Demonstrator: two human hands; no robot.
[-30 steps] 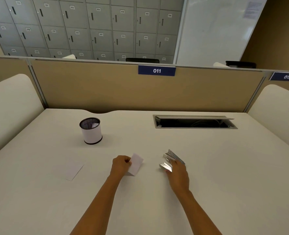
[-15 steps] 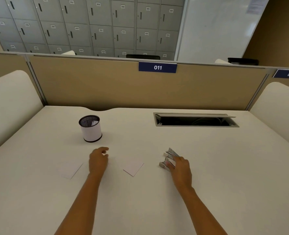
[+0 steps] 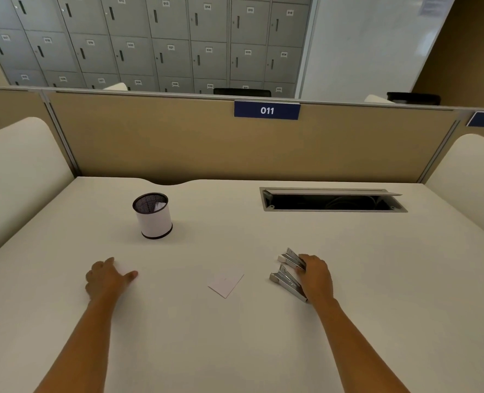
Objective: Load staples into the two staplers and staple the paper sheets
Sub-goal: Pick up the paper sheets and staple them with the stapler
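Two silver staplers lie side by side on the white desk, the far stapler [image 3: 290, 258] and the near stapler [image 3: 285, 281], noses pointing left. My right hand [image 3: 316, 276] lies over their rear ends with its fingers curled on both. A small white paper sheet [image 3: 226, 283] lies flat in the middle, apart from both hands. My left hand [image 3: 107, 279] rests palm down at the left with the thumb spread, over a second paper sheet [image 3: 122, 269]; only a sliver of that sheet shows. No loose staples are visible.
A mesh pen cup [image 3: 153, 215] wrapped in white stands at the back left with a scrap of paper inside. An open cable slot [image 3: 331, 199] is set into the desk at the back right. A tan partition [image 3: 178, 143] closes the far edge.
My left hand let go of the middle sheet, which now lies flat, and moved left onto the other sheet. My right hand stayed on the staplers.
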